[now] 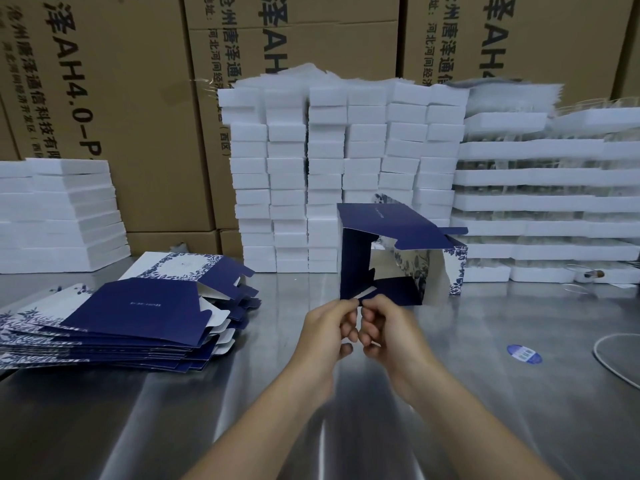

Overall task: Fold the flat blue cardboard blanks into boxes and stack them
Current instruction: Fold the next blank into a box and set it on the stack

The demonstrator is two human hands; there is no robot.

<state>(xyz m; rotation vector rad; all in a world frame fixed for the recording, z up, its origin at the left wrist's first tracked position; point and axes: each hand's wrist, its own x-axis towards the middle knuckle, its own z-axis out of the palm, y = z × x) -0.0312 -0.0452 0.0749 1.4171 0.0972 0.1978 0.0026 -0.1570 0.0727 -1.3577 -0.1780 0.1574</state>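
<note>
Though only thin printed card, holds a hollow shape as a half-opened box (381, 233), raised just over the counter (242, 393) in front of the white foam blocks (329, 168). Pinched at the near lower edge by the left hand (329, 327) and the right hand (389, 329), both closed with thumb and curled forefinger on a small flap there, knuckles almost touching.

Looks very light and fairly stiff across the panels, weaker at the creases and the loose tabs. Likely to dent or tear if squeezed across an open face. Better taken by the scored edges and corners, with flaps pressed close to their fold lines. Probably a little slippery on the brushed steel.

Smooth matte navy on the top and left panels, white with blue leaf print on the right wall, plain and pale inside. Notched, stepped flap ends hanging open.

To the left, lying on the counter, a fanned pile of flat blanks (138, 317) in the same navy and floral card, die-cut tabs sticking out on the right side. Behind, brown cartons (121, 98) with black lettering. At the right, stacked white foam trays (540, 174), soft-edged and crumbly looking.
</note>
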